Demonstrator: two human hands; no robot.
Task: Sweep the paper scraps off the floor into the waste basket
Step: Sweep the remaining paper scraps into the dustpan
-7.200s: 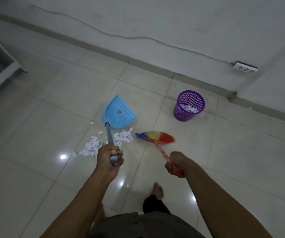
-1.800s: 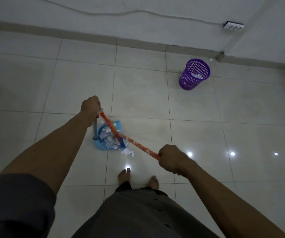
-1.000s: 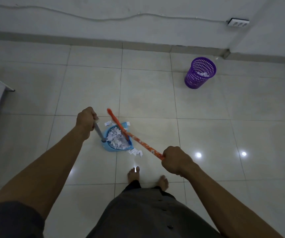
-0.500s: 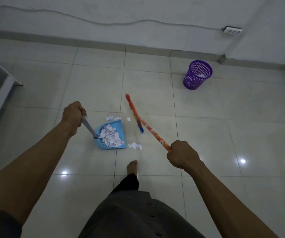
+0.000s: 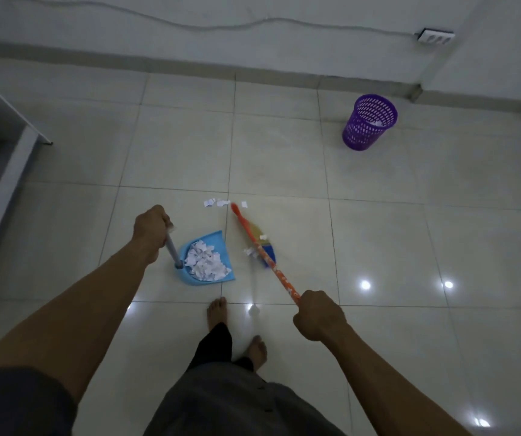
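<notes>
Head camera, looking down: a person in dark clothing stands barefoot on pale glossy floor tiles (image 5: 378,240), 2 feet showing, the left foot (image 5: 216,313) ahead of the right foot (image 5: 257,347).

The right hand (image 5: 319,316) is clenched round the near end of a broom (image 5: 279,276), whose orange patterned handle slants away to the left. Its fan-shaped broom head (image 5: 257,232) (orange, yellow and blue bristles) is down at the floor just right of a blue dustpan (image 5: 213,242).

The left hand (image 5: 150,228) grips the top of the dustpan's grey upright handle (image 5: 172,251). The pan sits on the tile just ahead of the left foot, its mouth facing away from the person, and holds a heap of white paper scraps (image 5: 205,262).

Some scraps are not yet in the pan. A small cluster of loose scraps (image 5: 248,251) lies against the bristles between pan and broom, and a few stray pieces (image 5: 218,202) lie beyond the pan, near the orange tip of the broom head at a tile joint.

Well apart from all this, to the far right near the skirting, stands the purple mesh waste basket (image 5: 369,124), upright, with a little white paper visible inside.

A white power strip (image 5: 435,36) is fixed to the wall above it, its cable (image 5: 221,26) trailing left. Part of a pale furniture frame (image 5: 1,171) shows at the left edge.
</notes>
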